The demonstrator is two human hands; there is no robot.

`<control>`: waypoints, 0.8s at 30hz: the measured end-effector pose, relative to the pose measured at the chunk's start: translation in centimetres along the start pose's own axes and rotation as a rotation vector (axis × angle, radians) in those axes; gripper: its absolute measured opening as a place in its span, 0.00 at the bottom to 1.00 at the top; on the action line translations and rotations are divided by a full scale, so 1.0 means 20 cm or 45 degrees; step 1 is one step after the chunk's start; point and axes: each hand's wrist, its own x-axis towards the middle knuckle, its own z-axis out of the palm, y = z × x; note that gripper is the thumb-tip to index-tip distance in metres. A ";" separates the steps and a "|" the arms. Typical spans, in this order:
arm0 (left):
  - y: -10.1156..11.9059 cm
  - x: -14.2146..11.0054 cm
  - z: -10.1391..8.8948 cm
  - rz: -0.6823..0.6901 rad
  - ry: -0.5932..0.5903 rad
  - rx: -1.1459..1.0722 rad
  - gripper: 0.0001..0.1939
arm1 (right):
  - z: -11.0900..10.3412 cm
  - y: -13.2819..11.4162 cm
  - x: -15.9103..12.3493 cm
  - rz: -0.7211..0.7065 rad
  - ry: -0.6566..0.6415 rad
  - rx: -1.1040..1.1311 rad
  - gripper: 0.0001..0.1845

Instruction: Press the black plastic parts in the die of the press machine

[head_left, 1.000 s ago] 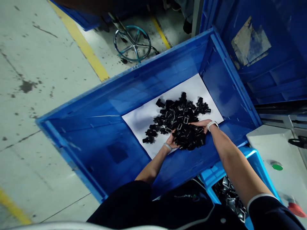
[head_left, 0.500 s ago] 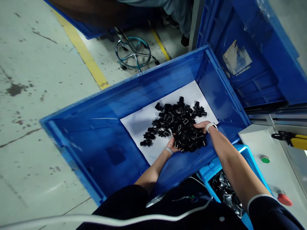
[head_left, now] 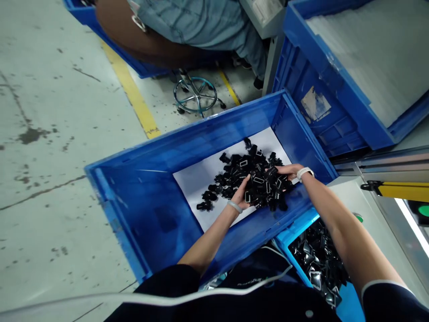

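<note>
A heap of small black plastic parts [head_left: 231, 167], some with pale rectangular outlines, lies on a white sheet [head_left: 186, 176] inside a large blue crate [head_left: 134, 156]. At the heap's near left side my left hand [head_left: 241, 192] cups a clump of these parts, thumb up. On the opposite side my right hand [head_left: 290, 171] holds the same clump, its fingers partly hidden among the parts. The parts between my palms sit in front of the rest of the heap. A few loose ones lie at the heap's left end.
A light-blue bin [head_left: 284, 241] of shiny black pieces stands by my right forearm. Another blue crate [head_left: 348, 85] with pale sheets is at the upper right. Beyond the crate are a wheeled stool [head_left: 196, 96] and a seated person's leg [head_left: 201, 24]. A white cable [head_left: 167, 300] crosses my front.
The view has shifted, showing more of the stool and the right-hand crate. My hands still cup parts from both sides; the parts between them have shifted and lie differently.
</note>
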 end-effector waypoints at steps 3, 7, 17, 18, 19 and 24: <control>0.02 -0.09 0.20 0.091 -0.021 0.026 0.24 | -0.06 -0.05 -0.18 -0.092 0.061 -0.058 0.24; -0.08 -0.30 0.50 0.236 -0.115 0.144 0.28 | -0.12 -0.03 -0.58 -0.227 0.197 -0.190 0.29; -0.62 -0.60 0.78 0.398 -0.690 0.937 0.41 | 0.34 0.86 -1.45 -0.416 0.890 0.018 0.32; -0.65 -0.59 0.77 0.415 -0.742 1.132 0.45 | 0.40 0.98 -1.45 -0.431 0.915 0.057 0.33; -0.68 -0.57 0.75 0.420 -0.809 1.357 0.50 | 0.44 1.10 -1.45 -0.440 0.916 0.082 0.34; -0.73 -0.57 0.72 0.384 -1.149 2.167 0.54 | 0.50 1.40 -1.48 -0.265 0.832 -0.112 0.34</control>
